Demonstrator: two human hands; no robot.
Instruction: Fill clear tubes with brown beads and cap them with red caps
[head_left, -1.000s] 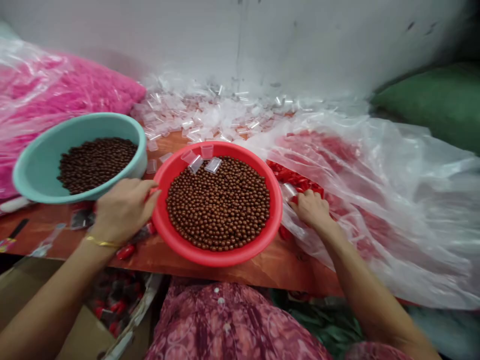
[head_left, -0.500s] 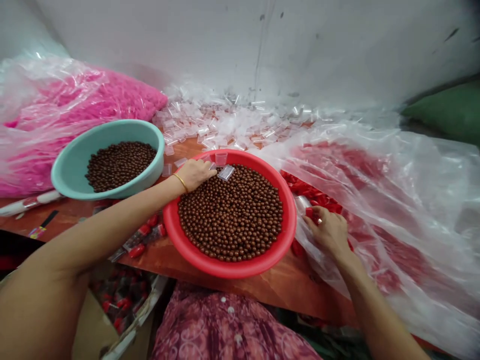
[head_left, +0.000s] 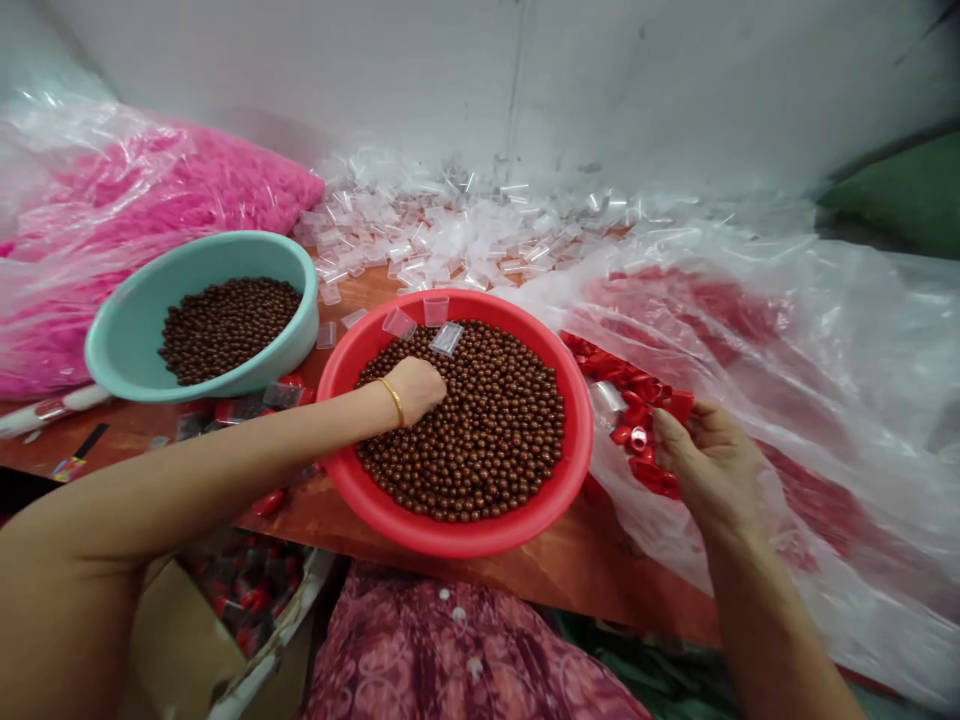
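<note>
A red bowl (head_left: 556,372) full of small brown balls (head_left: 487,430) sits in front of me on the wooden table. My left hand (head_left: 420,386) rests knuckles-up on the balls, fingers curled down into them; what they hold is hidden. My right hand (head_left: 711,462) is to the right of the bowl, fingers bent around a red cap (head_left: 681,404) over a pile of red caps (head_left: 634,395) in a clear plastic bag. A few clear little cups (head_left: 447,338) lie at the bowl's far rim.
A teal bowl (head_left: 127,330) with darker brown balls stands at the left. Behind it lies a bag of pink pieces (head_left: 142,195). Clear cups (head_left: 450,240) are heaped along the wall. A carton with red-capped packs (head_left: 247,590) sits below the table edge.
My left hand has come back from the bowl's far rim and dropped onto the balls. My right hand has lifted and turned palm-up over the red caps.
</note>
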